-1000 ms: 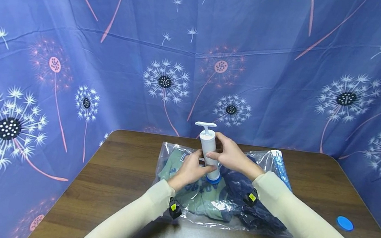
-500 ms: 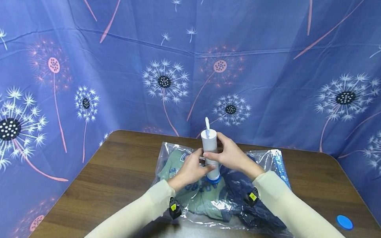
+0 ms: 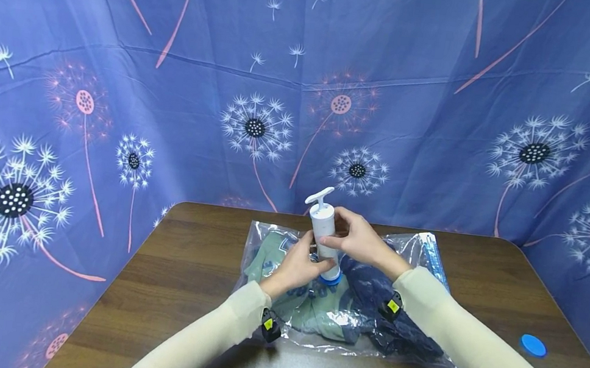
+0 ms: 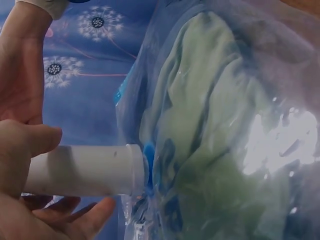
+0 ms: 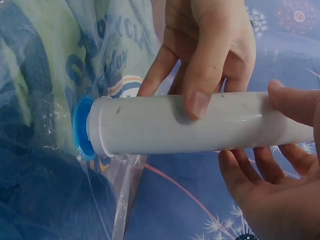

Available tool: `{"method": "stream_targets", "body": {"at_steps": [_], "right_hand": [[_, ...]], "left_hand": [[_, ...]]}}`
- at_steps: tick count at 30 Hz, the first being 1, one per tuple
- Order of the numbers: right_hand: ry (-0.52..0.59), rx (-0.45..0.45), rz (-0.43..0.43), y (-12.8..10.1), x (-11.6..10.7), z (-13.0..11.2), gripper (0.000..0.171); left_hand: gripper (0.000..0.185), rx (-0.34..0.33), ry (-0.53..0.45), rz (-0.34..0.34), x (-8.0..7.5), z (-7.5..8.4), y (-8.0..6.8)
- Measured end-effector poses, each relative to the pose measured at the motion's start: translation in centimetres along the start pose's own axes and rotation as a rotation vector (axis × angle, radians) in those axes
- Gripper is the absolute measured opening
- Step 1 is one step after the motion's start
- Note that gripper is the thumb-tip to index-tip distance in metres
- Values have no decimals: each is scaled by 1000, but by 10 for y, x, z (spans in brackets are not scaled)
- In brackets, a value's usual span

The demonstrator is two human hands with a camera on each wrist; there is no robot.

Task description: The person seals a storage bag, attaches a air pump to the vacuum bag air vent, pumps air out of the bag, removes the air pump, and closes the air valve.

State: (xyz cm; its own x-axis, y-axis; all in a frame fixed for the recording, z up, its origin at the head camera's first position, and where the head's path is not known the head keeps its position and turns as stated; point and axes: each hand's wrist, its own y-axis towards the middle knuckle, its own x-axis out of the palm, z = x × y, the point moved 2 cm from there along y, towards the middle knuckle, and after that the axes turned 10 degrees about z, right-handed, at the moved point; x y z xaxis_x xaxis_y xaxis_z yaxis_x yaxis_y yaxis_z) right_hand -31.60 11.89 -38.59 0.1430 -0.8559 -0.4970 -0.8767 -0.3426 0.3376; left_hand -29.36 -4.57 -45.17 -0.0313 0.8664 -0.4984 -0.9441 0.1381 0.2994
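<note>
A white hand pump [image 3: 323, 217] with a T-shaped handle [image 3: 319, 195] stands slightly tilted on the blue valve [image 3: 330, 281] of a clear plastic storage bag [image 3: 267, 228]. Lower on the barrel, my left hand [image 3: 296, 266] holds it between thumb and fingers. Above that, my right hand [image 3: 361, 240] grips the upper barrel, its thumb across the near side. In the right wrist view, the pump's rimmed end [image 5: 103, 126] sits right at the blue valve ring [image 5: 82, 127]. Inside the bag lie a green printed garment [image 3: 320, 317] and a dark navy garment [image 3: 367, 288].
A round blue cap [image 3: 533, 345] lies on the wooden table [image 3: 180, 262] to the right of the bag. The bag's blue-printed strip [image 3: 434, 257] runs along its right end. A blue dandelion-patterned cloth [image 3: 179, 133] hangs behind the table.
The pump has turned about its long axis: its handle went from lying crosswise to end-on, and now points diagonally. Both hands stay on the barrel in nearly the same place.
</note>
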Motion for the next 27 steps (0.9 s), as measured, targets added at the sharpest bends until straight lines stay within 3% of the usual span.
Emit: {"method": "stream_targets", "body": {"at_steps": [8,16,24,27], "right_hand": [[-94,62,95,-2,4,1,58],[-45,161,137,-9,5,5,68],[-47,118,135,-19,-2,7,70],[-1,97,112,-19,-4,10,69]], "left_hand": [[77,-40,-45,49,7,-1,-3],[76,-39,-73,106,13,2,-2],[57,-35,-74,84,16,5,-1],[57,-20,-80,77,16,4,0]]}}
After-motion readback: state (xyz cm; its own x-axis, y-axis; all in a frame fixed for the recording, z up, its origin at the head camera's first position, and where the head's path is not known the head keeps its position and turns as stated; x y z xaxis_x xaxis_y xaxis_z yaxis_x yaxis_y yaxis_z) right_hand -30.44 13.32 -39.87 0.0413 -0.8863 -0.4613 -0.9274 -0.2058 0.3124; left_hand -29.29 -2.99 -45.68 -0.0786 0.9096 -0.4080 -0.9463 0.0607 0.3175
